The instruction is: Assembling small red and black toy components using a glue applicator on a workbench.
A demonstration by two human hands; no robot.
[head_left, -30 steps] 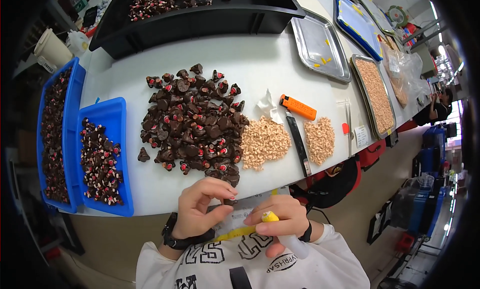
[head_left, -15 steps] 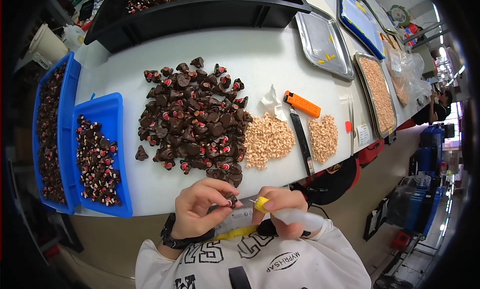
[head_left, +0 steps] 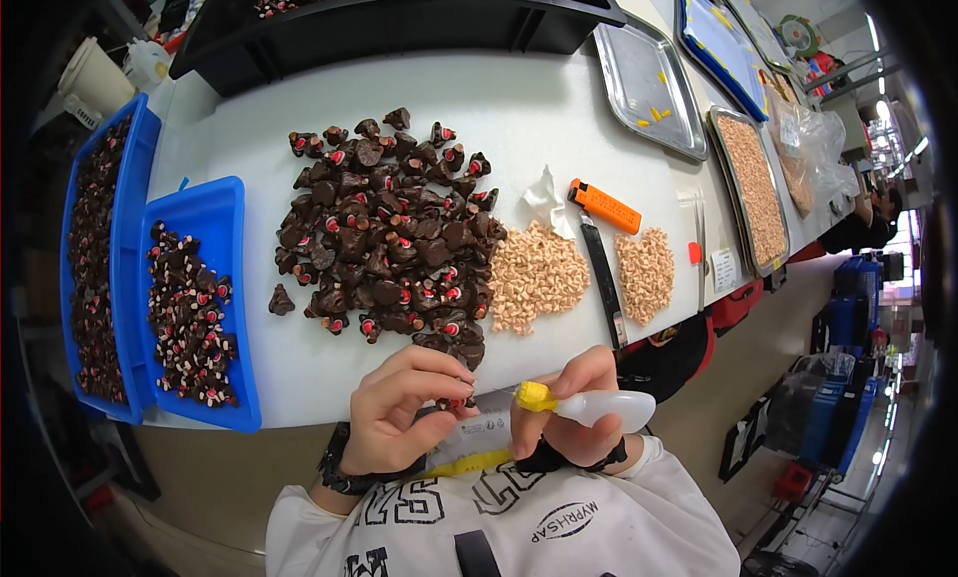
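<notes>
Near the table's front edge, my left hand (head_left: 397, 414) is closed, pinching a small dark brown figure piece with a red band (head_left: 456, 403) between thumb and fingertips. To its right, my right hand (head_left: 571, 439) grips a small white squeeze bottle (head_left: 617, 410) with a yellow cap. The bottle's thin tip points left toward the piece, a short gap apart. Beyond my left hand spreads a heap of similar dark brown and red pieces (head_left: 384, 238). Small pale beige parts (head_left: 539, 280) lie beside that heap, and a second beige pile (head_left: 646, 275) sits farther right.
An orange-handled utility knife (head_left: 605, 207) lies between the beige piles, near a scrap of white paper (head_left: 547, 203). At left stand two blue bins, the smaller one (head_left: 222, 210) holding several pieces. A black crate (head_left: 399, 43) stands at the back, metal trays (head_left: 682, 128) at right.
My right hand has swung the bottle's body up and right, and its tip has drawn slightly away from the piece. My left hand has turned the piece a little.
</notes>
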